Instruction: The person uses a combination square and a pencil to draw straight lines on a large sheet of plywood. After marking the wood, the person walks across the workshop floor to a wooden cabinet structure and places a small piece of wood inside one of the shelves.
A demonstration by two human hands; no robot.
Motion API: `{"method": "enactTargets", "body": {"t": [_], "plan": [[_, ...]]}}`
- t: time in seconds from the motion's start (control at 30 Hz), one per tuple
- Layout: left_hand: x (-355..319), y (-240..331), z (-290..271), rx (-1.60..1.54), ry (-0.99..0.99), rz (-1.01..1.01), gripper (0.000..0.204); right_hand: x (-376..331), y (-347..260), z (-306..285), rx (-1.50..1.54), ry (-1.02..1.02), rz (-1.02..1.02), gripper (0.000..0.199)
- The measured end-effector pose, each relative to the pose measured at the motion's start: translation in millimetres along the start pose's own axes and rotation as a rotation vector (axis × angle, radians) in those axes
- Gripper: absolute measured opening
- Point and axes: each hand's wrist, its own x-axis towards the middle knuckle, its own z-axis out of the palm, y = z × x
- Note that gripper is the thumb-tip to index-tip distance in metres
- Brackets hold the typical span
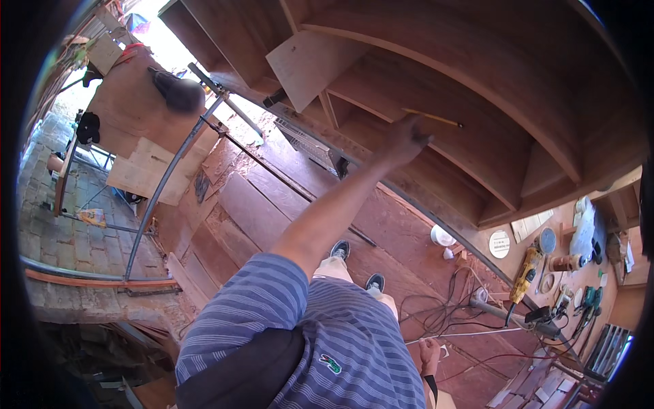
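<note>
My left hand (407, 140) reaches up to the wooden shelf unit (470, 146), its fingers closed on a slim yellow pencil (441, 120). The pencil's dark end points right, along the curved boards of the unit. A pale flat panel (313, 65) stands against the unit, left of this hand. Low on the right, my right hand (429, 356) hangs beside my body with curled fingers and a dark band at the wrist. Whatever may be inside that fist is hidden. A thin white strip (480, 333) runs along the floor close to it.
At right, a bench holds a yellow power tool (524, 276), teal tools (590, 300) and a round tin (548, 240). Cables (436, 310) coil on the reddish floor near a white bucket (443, 236). A bent metal pipe (160, 180) rises at left. Behind it, another person (178, 92) is near plywood sheets (153, 170).
</note>
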Motion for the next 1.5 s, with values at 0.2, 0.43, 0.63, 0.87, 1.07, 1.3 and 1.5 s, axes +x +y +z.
{"method": "enactTargets", "body": {"t": [0.2, 0.43, 0.63, 0.87, 1.07, 1.3, 1.5], "plan": [[-56.8, -62.5, -111.4, -0.039, 0.716, -0.102, 0.047, -9.7, -58.3, 15.4, -0.023, 0.026, -0.034, 0.047], [-7.2, -126.5, -201.3, 0.141, 0.705, 0.074, 0.06, 8.1, -74.7, 38.8, -0.146, -0.238, -0.23, 0.049], [9.6, -151.2, -215.3, -0.071, 0.367, -0.101, 0.059, -25.5, -221.3, 32.6, -0.397, -0.057, -0.11, 0.049], [40.0, -147.6, -191.8, -0.016, 0.238, -0.056, 0.039, -46.4, -207.4, 53.2, -0.389, -0.068, -0.033, 0.048], [31.6, -144.7, -213.7, -0.072, 0.287, -0.063, 0.036, -41.0, -248.0, 59.5, -0.396, -0.012, -0.031, 0.049], [30.3, -142.2, -205.7, -0.069, 0.275, -0.017, 0.031, -38.3, -264.2, 51.8, -0.207, 0.123, -0.083, 0.046], [26.3, -145.1, -211.2, -0.051, 0.316, -0.047, 0.034, -4.8, -296.0, 17.5, -0.077, 0.266, -0.258, 0.051]]}}
